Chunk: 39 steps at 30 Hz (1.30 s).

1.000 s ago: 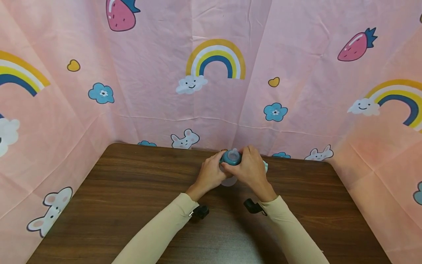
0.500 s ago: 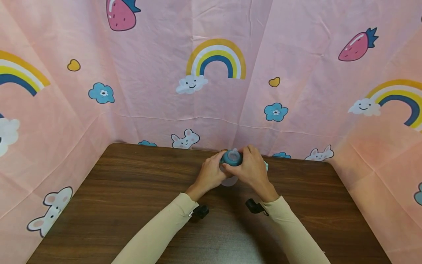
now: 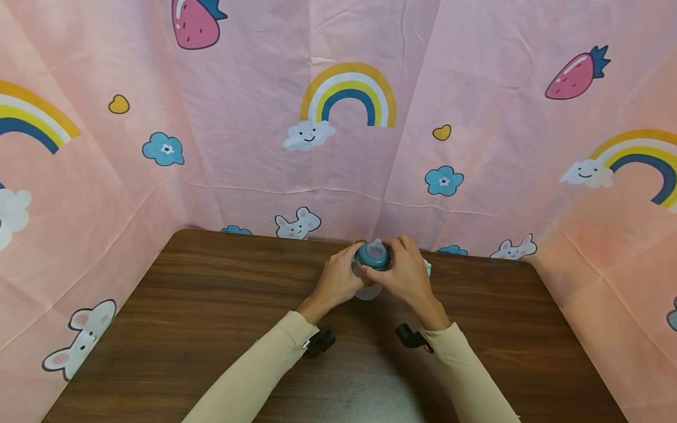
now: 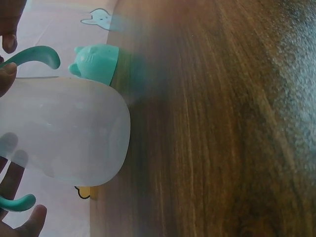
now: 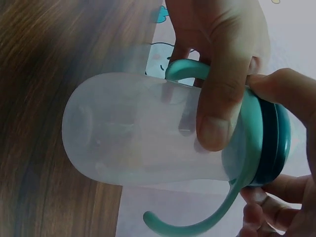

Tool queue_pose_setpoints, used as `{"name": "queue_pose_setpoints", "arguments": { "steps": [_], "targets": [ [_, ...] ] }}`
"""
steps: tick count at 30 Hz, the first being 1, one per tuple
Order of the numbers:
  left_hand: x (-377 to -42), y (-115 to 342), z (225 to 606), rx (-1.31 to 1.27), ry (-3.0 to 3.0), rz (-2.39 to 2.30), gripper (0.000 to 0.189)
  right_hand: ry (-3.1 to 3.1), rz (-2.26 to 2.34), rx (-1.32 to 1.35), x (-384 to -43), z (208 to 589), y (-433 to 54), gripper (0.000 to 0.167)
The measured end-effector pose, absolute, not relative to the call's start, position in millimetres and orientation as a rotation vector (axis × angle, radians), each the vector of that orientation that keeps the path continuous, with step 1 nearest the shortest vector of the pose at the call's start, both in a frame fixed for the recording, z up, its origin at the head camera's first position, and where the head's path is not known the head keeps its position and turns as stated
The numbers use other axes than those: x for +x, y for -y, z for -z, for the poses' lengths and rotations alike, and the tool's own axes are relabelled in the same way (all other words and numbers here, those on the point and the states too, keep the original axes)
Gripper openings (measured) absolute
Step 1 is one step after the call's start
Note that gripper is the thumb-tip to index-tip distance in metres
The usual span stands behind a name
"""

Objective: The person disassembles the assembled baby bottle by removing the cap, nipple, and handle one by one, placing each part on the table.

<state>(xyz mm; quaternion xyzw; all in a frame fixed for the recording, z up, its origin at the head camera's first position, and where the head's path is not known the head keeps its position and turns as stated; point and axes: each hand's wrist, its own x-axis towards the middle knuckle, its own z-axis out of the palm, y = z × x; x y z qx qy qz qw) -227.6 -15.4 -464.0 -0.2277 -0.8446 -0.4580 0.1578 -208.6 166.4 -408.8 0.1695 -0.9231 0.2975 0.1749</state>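
Observation:
A translucent baby bottle (image 5: 118, 131) is held upright over the back of the table, with a clear nipple (image 3: 376, 249) on top. My left hand (image 3: 336, 277) grips its body below the neck, the thumb lying across the plastic in the right wrist view. My right hand (image 3: 408, 275) pinches the dark teal collar (image 5: 275, 143) between thumb and fingers. Two light green curved handles (image 5: 190, 230) stick out from the neck. Behind the bottle stands a mint cat-shaped cap (image 4: 96, 63), mostly hidden by my right hand in the head view.
The dark wood-grain table (image 3: 227, 305) meets a pink printed cloth backdrop (image 3: 243, 147) close behind the hands. More cloth hangs at both sides. Small black wrist cameras (image 3: 321, 339) hang under both cuffs.
My right hand and the teal collar have shifted slightly to the right and toward me, and more of the collar's top shows. The left hand stays almost still around the bottle.

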Motion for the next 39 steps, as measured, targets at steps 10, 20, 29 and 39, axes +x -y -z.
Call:
{"name": "queue_pose_setpoints", "arguments": {
  "steps": [10, 20, 29, 39],
  "targets": [
    [-228.8, 17.0, 466.2, -0.617, 2.446, 1.311, 0.073, 2.558, -0.973, 0.512, -211.1, 417.6, -170.2, 0.072],
    [-228.9, 14.9, 469.4, -0.579, 2.452, 1.334, 0.074, 2.528, -1.068, 0.543, -210.9, 421.3, -173.4, 0.074],
    [-223.6, 18.6, 474.6, -0.546, 2.394, 1.443, 0.076, 2.443, -1.188, 0.49, -212.5, 433.5, -174.2, 0.083],
    [-219.7, 20.0, 476.0, -0.488, 2.398, 1.489, 0.069, 2.39, -1.202, 0.442, -213.0, 443.0, -173.5, 0.08]
  ]
}}
